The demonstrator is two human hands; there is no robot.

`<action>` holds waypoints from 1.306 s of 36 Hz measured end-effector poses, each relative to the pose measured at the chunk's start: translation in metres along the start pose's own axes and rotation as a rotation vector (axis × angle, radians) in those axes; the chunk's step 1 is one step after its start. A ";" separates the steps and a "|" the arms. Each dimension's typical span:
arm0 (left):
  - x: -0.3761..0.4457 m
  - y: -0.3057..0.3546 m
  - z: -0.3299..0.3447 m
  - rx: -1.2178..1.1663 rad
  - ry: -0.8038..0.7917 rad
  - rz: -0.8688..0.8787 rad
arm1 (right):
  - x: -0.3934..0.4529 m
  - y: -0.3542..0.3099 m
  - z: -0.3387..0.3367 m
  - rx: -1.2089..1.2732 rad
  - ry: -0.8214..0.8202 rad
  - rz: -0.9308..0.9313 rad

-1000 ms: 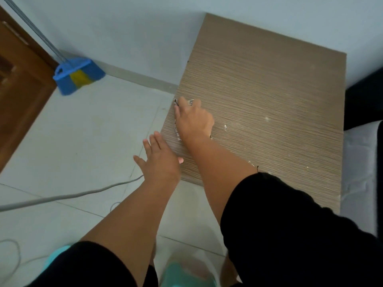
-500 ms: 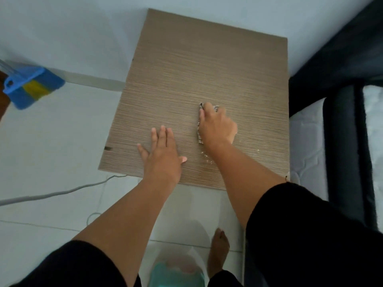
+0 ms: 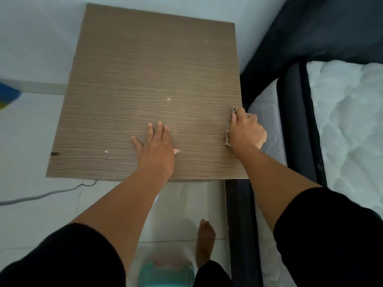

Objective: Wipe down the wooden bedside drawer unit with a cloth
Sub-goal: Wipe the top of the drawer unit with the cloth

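1. Head view, low centre: my left hand (image 3: pixel 155 150) lies flat, fingers straight, on the drawer unit (image 3: pixel 145 79).
2. Right of it, my right hand (image 3: pixel 246 131) clutches the cloth (image 3: pixel 228 133) at the unit's right edge, beside the mattress (image 3: pixel 348 121).

A plain pale blue-grey painted wall (image 3: pixel 41 38) is running behind the scene, meeting the floor at a light skirting strip (image 3: pixel 41 88). Glossy white floor tiles (image 3: pixel 24 141) are reflecting soft, even light, with thin grout lines showing. A grey cable (image 3: pixel 41 196) is trailing across the tiles at lower left. A blue and yellow bristled object (image 3: pixel 7 97) is protruding at the left edge (mostly cut off, so its type cannot be told). At right, a white quilted mattress (image 3: pixel 348 125) is lying inside a dark navy padded bed frame (image 3: pixel 294 121), whose headboard is rising against the wall.
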State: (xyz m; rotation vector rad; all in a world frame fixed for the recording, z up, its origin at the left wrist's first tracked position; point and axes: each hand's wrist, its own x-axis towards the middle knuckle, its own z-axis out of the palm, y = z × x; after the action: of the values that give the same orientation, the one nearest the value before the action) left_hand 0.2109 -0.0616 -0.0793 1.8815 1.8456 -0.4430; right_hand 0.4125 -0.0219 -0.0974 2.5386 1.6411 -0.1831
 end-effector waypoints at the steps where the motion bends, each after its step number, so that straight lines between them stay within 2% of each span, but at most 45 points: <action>1: 0.000 -0.001 -0.001 0.011 0.000 -0.001 | 0.000 0.004 -0.001 -0.009 -0.005 0.004; 5: -0.006 -0.009 -0.003 -0.009 0.026 -0.027 | 0.001 0.015 -0.007 -0.054 -0.017 0.003; 9: -0.017 -0.035 -0.005 -0.092 0.071 -0.136 | 0.001 -0.007 -0.021 0.002 0.030 -0.072; 17: -0.035 -0.110 -0.009 -0.211 0.048 -0.459 | -0.042 -0.138 -0.046 0.178 -0.006 -0.386; 22: -0.041 -0.153 -0.004 -0.300 -0.003 -0.575 | -0.094 -0.218 -0.040 0.266 -0.064 -0.570; 27: -0.043 -0.176 -0.001 -0.339 -0.058 -0.523 | -0.132 -0.269 -0.021 0.230 -0.083 -0.660; 34: -0.042 -0.191 -0.001 -0.370 -0.079 -0.462 | -0.155 -0.309 0.004 0.160 -0.069 -0.687; 41: -0.042 -0.197 0.007 -0.405 -0.009 -0.464 | -0.152 -0.309 0.017 0.100 -0.016 -0.768; 47: -0.048 -0.189 0.017 -0.422 0.091 -0.492 | -0.146 -0.285 0.019 0.130 0.002 -0.705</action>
State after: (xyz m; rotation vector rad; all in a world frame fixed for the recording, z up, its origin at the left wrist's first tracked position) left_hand 0.0222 -0.1129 -0.0869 1.1854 2.2518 -0.1041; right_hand 0.0925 -0.0399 -0.1009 1.9137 2.5221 -0.3499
